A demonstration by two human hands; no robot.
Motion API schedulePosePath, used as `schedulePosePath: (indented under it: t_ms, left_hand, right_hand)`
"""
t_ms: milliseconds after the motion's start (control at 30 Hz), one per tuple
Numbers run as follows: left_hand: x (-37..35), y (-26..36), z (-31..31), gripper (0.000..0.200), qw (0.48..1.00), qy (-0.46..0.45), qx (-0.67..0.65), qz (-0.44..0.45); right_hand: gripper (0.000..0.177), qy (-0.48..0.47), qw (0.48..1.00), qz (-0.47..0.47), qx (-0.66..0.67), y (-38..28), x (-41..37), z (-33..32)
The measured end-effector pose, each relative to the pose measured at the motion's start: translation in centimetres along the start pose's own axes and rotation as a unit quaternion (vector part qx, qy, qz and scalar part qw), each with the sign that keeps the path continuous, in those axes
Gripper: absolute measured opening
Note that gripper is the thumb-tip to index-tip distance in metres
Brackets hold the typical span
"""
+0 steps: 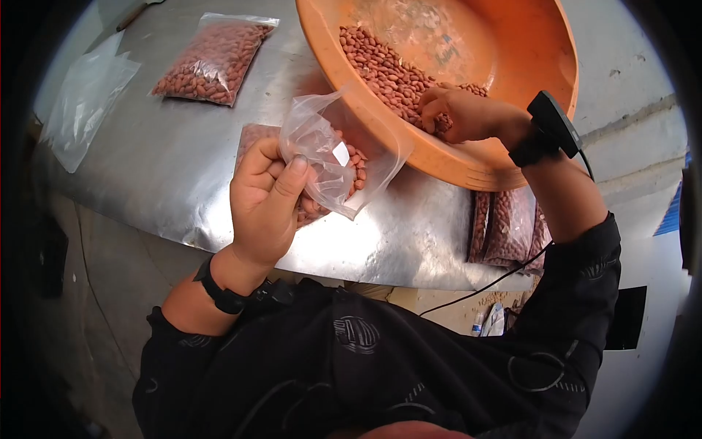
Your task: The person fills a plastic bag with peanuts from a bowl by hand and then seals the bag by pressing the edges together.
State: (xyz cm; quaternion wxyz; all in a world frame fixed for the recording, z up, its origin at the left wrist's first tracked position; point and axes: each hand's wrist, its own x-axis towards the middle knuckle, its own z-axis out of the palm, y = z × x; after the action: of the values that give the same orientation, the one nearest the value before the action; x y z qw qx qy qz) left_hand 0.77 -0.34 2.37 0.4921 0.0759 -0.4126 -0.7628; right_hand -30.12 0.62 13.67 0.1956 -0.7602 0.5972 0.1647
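Note:
My left hand (263,201) is closed on the edge of a clear plastic bag (307,143), its thumb pressed against the film. The bag's mouth gapes towards the basin, and some reddish-brown peanuts (355,162) lie inside it. Over the near rim of a tilted orange basin (526,44), my right hand (468,113) has its fingers curled round a handful of peanuts. More loose peanuts (387,73) are heaped along the basin's lower side, beside that hand.
A filled bag of peanuts (216,62) lies on the metal table (146,154). More filled bags (508,227) sit below the basin at the right. Clear, flat plastic bags (84,102) lie at the far left. A black cable (482,289) hangs from my right wrist.

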Motion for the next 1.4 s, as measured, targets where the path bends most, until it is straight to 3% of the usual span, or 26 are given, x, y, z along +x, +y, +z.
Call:
schedulePosePath:
  t_ms: [167,267,300,400,433,567,667,767,800,867,900,1000,1033,1167,1267,1400]
  left_hand:
    - [-0.1,-0.1,-0.1,0.013,1.0,0.001,0.006,0.001]
    - [-0.2,0.0,-0.1,0.016,1.0,0.007,0.024,-0.005]
    - [-0.2,-0.1,-0.1,0.017,1.0,0.007,0.023,-0.007]
    - [-0.3,0.0,-0.1,0.017,1.0,0.003,0.02,-0.007]
    - [-0.3,0.0,-0.1,0.017,1.0,0.001,0.019,-0.006]
    - [-0.3,0.0,-0.2,0.016,1.0,0.006,0.0,-0.013]
    - [-0.3,0.1,-0.2,0.016,1.0,0.005,0.001,-0.017]
    - [-0.3,0.1,-0.1,0.015,1.0,0.003,0.0,-0.016]
    - [-0.4,0.1,-0.1,0.015,1.0,0.006,0.0,-0.016]
    - [-0.3,0.0,-0.2,0.014,1.0,0.001,-0.004,-0.011]
    - [-0.2,-0.1,-0.3,0.013,1.0,-0.007,-0.008,-0.006]
    - [-0.2,0.0,-0.2,0.013,1.0,-0.011,-0.017,-0.008]
    - [-0.2,0.1,-0.1,0.013,1.0,-0.008,-0.019,-0.011]
    - [-0.3,0.1,-0.3,0.014,1.0,-0.009,-0.016,-0.023]
    - [-0.4,0.2,-0.2,0.014,0.999,-0.005,-0.015,-0.035]
    - [-0.4,0.3,-0.5,0.014,0.999,-0.015,-0.016,-0.04]
  right_hand:
    - [0.025,0.126,0.969,0.021,-0.21,3.5,1.0,1.3]
    - [0.027,0.133,0.982,0.107,-0.085,4.0,0.8,-1.1]
    - [0.028,0.073,0.981,0.145,-0.104,3.0,0.7,-2.5]
    - [0.032,-0.158,0.93,0.315,0.102,1.8,-0.2,-3.8]
    - [0.035,-0.201,0.923,0.31,0.106,1.4,-0.3,-3.1]
    - [0.046,-0.181,0.958,0.182,0.13,2.8,0.2,-0.8]
    - [0.05,-0.074,0.989,0.107,0.069,1.1,0.8,-1.1]
    - [0.048,0.098,0.994,-0.04,-0.006,4.2,2.4,-1.2]
    - [0.046,0.03,0.996,0.028,0.085,2.7,2.3,-2.0]
    - [0.043,-0.105,0.946,0.161,0.261,-0.8,2.3,-3.9]
    - [0.041,-0.156,0.927,0.168,0.296,-2.0,2.5,-3.9]
    - [0.044,-0.124,0.954,0.157,0.226,-1.8,3.9,-2.5]
    - [0.047,-0.057,0.953,0.148,0.258,-1.1,3.9,-1.8]
    - [0.053,0.005,0.98,0.145,0.133,2.2,4.4,-3.2]
    - [0.059,-0.008,0.934,0.354,0.047,3.2,3.4,-4.6]
    - [0.075,-0.096,0.893,0.42,0.129,3.9,2.4,-3.3]
